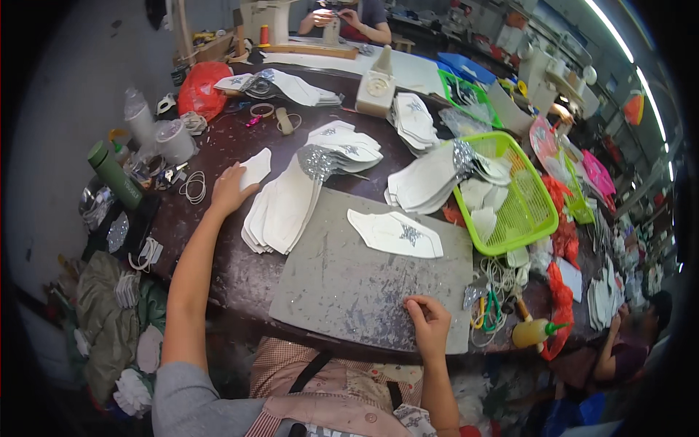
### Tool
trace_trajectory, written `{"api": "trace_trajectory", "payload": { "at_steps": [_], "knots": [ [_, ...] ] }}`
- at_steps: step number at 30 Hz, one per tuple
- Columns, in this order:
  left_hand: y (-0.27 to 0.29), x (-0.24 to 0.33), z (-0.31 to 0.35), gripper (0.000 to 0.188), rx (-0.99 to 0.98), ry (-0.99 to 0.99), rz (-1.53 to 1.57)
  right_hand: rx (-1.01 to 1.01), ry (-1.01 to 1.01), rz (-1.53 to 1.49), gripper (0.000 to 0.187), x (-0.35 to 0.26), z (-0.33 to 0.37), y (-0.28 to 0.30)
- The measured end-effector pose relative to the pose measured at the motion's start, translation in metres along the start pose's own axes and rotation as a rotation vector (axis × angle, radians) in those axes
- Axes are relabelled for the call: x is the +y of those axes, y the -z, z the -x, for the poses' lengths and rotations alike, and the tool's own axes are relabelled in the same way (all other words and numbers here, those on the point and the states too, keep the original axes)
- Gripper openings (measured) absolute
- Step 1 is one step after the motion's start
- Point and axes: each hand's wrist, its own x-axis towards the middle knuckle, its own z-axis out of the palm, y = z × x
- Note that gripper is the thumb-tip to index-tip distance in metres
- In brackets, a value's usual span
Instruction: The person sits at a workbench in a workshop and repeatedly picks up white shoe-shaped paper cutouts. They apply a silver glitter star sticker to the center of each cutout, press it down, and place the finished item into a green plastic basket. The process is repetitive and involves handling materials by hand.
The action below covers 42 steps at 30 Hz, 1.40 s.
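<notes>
At the left of the table my left hand (pixel 231 191) has its fingers on a white cut piece (pixel 256 168), gripping it by its near edge. Over the front of the grey board (pixel 349 291) is my right hand (pixel 429 325), closed, with thumb and forefinger together; whatever they may pinch is too small to make out. A white piece with a silver glitter star (pixel 397 234) lies flat on the board, beyond my right hand. Between the hands, a fanned stack of white pieces (pixel 280 207) with silver glitter parts overlaps the board's far left corner.
A green plastic basket (pixel 542 229) stands at the right, with another white stack (pixel 422 178) against it. Scissors (pixel 493 309) and a yellow glue bottle (pixel 529 333) lie near the right edge. A green flask (pixel 116 175) stands left. Other people sit across and at far right.
</notes>
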Motion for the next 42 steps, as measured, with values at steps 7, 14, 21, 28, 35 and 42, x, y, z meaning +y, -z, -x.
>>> {"api": "trace_trajectory", "payload": {
  "at_steps": [7, 14, 21, 28, 35, 42],
  "knots": [
    [0.032, -0.014, -0.002, 0.034, 0.037, -0.115, -0.331, 0.111, 0.227, 0.210, 0.011, -0.016, 0.008, 0.017],
    [0.135, 0.133, 0.103, 0.022, 0.700, -0.834, 0.082, 0.484, 0.386, 0.802, 0.021, -0.010, -0.036, 0.125],
    [0.122, 0.199, 0.217, 0.045, 0.114, -0.740, 0.394, 0.415, 0.210, 0.564, 0.014, -0.014, -0.023, 0.094],
    [0.127, 0.307, 0.200, 0.045, -0.594, -0.167, 1.286, -0.165, 0.307, 0.340, 0.023, -0.104, 0.040, 0.016],
    [0.116, 0.308, 0.219, 0.014, -0.545, 0.425, 1.560, 0.029, -0.044, -0.429, 0.031, -0.065, 0.069, -0.022],
    [0.113, 0.299, 0.229, 0.019, -0.586, 0.541, 1.964, -0.012, -0.149, -0.345, 0.012, -0.067, 0.070, -0.026]
  ]
}}
